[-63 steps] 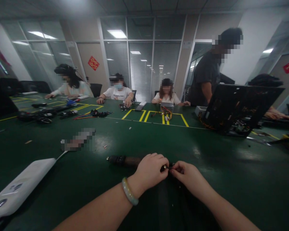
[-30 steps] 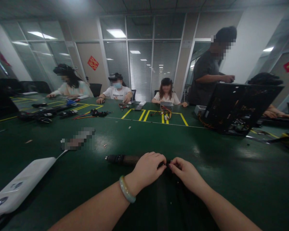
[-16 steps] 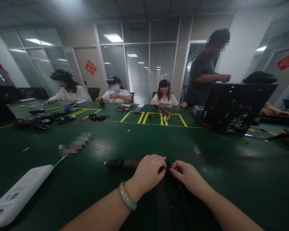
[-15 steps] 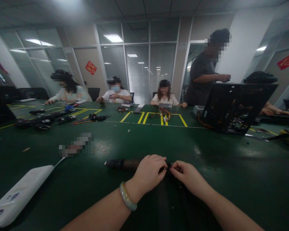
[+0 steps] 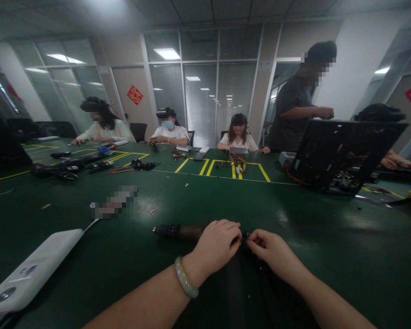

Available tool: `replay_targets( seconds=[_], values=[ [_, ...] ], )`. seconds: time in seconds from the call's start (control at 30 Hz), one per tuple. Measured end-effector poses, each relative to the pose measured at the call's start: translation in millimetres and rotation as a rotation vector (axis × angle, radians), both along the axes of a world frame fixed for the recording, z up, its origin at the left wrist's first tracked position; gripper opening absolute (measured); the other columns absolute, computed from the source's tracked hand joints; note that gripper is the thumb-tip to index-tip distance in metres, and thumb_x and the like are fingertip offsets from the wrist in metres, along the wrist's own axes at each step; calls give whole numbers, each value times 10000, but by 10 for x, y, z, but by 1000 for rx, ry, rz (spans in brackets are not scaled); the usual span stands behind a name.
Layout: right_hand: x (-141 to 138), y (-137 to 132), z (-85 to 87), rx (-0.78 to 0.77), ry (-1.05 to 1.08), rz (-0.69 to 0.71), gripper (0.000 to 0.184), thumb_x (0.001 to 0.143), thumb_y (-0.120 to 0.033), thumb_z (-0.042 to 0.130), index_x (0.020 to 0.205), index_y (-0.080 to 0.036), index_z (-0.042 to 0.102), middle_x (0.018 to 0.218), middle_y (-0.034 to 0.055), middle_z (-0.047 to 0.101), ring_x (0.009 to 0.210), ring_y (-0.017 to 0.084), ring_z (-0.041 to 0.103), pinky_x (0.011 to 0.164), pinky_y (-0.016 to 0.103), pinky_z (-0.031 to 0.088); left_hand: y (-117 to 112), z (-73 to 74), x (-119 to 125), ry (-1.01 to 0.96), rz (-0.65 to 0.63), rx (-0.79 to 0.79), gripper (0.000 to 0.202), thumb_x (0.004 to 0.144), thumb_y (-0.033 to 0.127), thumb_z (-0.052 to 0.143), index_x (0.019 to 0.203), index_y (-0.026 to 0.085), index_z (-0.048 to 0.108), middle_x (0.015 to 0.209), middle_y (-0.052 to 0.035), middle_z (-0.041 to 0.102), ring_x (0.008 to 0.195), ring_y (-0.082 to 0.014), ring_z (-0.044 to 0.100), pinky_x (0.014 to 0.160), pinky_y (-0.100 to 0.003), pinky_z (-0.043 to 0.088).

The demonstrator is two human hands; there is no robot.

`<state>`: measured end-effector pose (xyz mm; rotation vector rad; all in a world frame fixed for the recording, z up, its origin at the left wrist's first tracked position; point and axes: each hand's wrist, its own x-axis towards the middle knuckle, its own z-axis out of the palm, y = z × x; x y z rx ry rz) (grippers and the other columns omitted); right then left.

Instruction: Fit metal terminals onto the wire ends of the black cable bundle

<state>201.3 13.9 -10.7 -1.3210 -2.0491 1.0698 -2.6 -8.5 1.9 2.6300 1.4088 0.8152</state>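
A dark, rod-shaped tool [image 5: 185, 232] with a black ribbed collar and a small metal tip lies on the green tabletop, its tip to the left. My left hand [image 5: 221, 240] is closed over its right part, and a pale bangle [image 5: 186, 278] circles that wrist. Just past the tool's right end, my right hand [image 5: 265, 244] pinches a small dark piece between thumb and fingertips. What this piece is does not show clearly. The fingertips of both hands are close together, with a narrow gap between them. A dark strip, perhaps a cord, runs down below my right hand.
A white power bank [image 5: 30, 272] with a cable lies at left. Farther back are black cables [image 5: 140, 165], a grey box with wires [image 5: 238, 154] and a black computer case [image 5: 345, 155]. Several people sit across the table [image 5: 178, 196]; one person [image 5: 294, 103] stands.
The whole view has shifted slightly, so everything appears a little farther right. My hands keep nearly the same grip, with slightly more space between the fingertips.
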Motion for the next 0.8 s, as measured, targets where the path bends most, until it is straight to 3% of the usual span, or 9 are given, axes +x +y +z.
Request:
replay_targets(
  seconds=[0.3,0.53,0.8],
  values=[
    [-29,18,-2,15,12,-22,158,860,-326,585,853,-188,663,759,0,677,631,142,593,551,212,406,15,-26,-7,8,-20,5,112,875,198,614,956,246,673,1196,7,635,1104,-200,546,960,-398,390],
    [-13,38,-66,23,24,-15,152,880,-331,565,861,-202,644,764,-11,671,665,147,612,556,208,403,4,9,11,-25,46,-22,130,835,196,654,959,215,620,1122,-11,650,1047,-202,571,921,-388,418],
    [-35,11,-22,74,-16,8,138,877,-301,564,821,-207,648,768,-17,678,705,153,623,597,221,391,-8,-9,-3,-9,-14,-40,100,845,168,607,927,220,630,1118,-8,653,1048,-196,572,933,-370,420]
  ],
)
